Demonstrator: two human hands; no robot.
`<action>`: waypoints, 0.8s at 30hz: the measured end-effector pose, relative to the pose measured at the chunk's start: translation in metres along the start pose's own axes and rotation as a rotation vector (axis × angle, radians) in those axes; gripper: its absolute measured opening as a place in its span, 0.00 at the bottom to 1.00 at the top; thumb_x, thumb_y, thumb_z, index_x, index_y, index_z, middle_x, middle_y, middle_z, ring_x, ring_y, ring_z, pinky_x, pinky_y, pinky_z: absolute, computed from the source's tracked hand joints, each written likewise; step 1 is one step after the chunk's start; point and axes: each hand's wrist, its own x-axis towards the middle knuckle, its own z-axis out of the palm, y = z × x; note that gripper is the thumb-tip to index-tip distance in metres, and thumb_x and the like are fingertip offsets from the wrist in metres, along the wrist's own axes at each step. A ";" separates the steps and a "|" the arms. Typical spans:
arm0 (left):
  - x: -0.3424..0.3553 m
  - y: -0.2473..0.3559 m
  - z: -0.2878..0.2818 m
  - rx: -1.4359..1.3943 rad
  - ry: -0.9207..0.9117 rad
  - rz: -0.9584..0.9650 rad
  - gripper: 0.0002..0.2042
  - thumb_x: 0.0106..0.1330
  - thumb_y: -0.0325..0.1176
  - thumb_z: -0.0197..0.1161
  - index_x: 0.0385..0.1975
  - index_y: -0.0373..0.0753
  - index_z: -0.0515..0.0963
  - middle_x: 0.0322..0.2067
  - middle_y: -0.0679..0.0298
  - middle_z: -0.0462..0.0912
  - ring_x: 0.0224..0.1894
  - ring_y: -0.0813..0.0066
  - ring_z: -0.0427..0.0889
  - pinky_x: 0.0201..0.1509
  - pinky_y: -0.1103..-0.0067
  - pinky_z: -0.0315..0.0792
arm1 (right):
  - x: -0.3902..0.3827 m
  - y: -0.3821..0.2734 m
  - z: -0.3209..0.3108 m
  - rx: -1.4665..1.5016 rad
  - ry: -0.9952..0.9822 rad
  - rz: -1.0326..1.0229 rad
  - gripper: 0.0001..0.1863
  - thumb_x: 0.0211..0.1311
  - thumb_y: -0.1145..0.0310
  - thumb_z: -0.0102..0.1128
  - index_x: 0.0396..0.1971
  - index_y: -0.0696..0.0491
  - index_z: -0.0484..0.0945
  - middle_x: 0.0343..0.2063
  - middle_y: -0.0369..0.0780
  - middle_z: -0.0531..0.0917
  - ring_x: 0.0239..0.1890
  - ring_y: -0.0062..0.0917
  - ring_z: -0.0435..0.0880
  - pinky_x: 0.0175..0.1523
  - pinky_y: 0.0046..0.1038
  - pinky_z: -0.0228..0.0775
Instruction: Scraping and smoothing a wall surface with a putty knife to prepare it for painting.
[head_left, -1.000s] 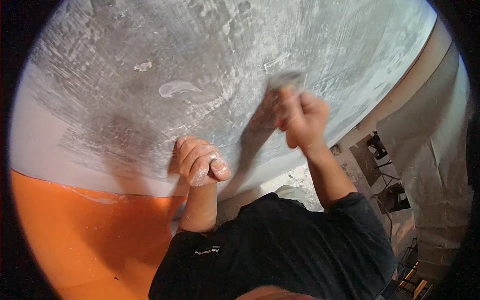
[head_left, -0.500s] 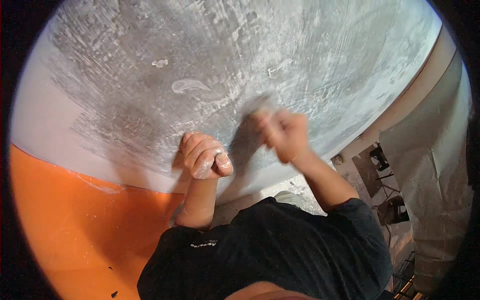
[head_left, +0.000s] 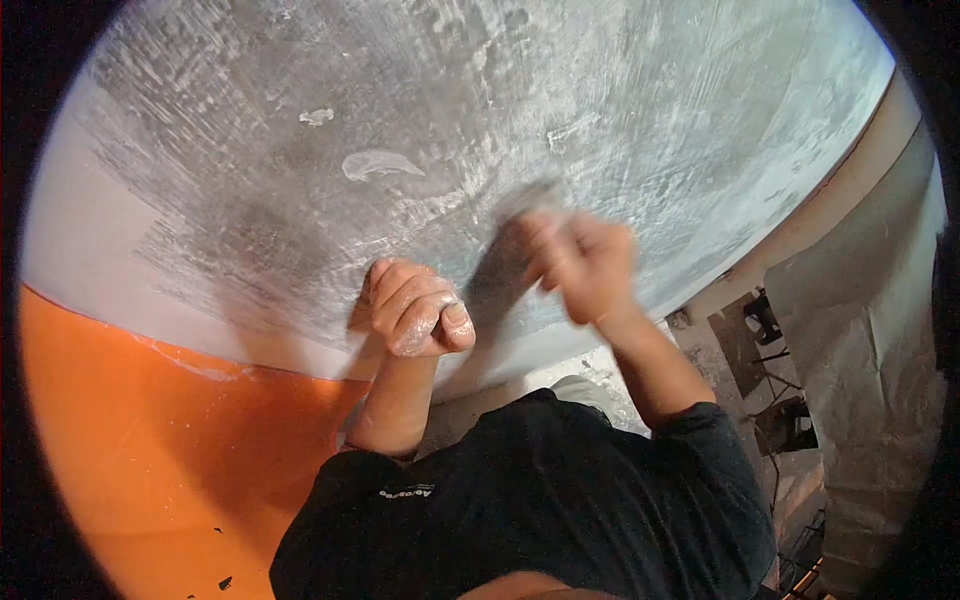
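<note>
Blurred tool: just beyond right hand, which grips its near end, seemingly best hold; probably light, stiff. Left hand: clenched.

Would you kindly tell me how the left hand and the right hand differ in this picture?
The left hand looks fairly sharp, while the right hand is blurred. The left hand is curled with nothing visible in it; the right hand grips a blurred tool. The left hand sits slightly lower in the picture than the right hand. Both are bare and in front of the grey surface.
</note>
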 end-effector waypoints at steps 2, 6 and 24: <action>-0.003 0.000 -0.004 0.011 0.015 -0.006 0.06 0.48 0.30 0.54 0.13 0.40 0.69 0.14 0.66 0.73 0.18 0.69 0.73 0.26 0.75 0.64 | 0.008 -0.013 -0.008 0.158 0.112 0.085 0.22 0.67 0.60 0.57 0.14 0.57 0.76 0.10 0.39 0.79 0.11 0.17 0.76 0.16 0.20 0.65; 0.004 0.004 0.002 0.003 -0.037 0.001 0.04 0.45 0.29 0.54 0.12 0.40 0.68 0.13 0.67 0.73 0.17 0.70 0.73 0.26 0.77 0.64 | -0.008 0.016 0.008 -0.215 -0.037 -0.304 0.24 0.70 0.59 0.53 0.13 0.55 0.76 0.09 0.37 0.77 0.10 0.16 0.74 0.16 0.20 0.63; 0.002 -0.001 -0.004 -0.065 0.027 0.040 0.06 0.48 0.30 0.54 0.13 0.38 0.70 0.14 0.66 0.74 0.18 0.69 0.73 0.25 0.75 0.66 | -0.022 0.033 0.017 0.066 -0.081 0.175 0.23 0.64 0.58 0.62 0.12 0.55 0.74 0.09 0.36 0.76 0.10 0.17 0.74 0.15 0.22 0.64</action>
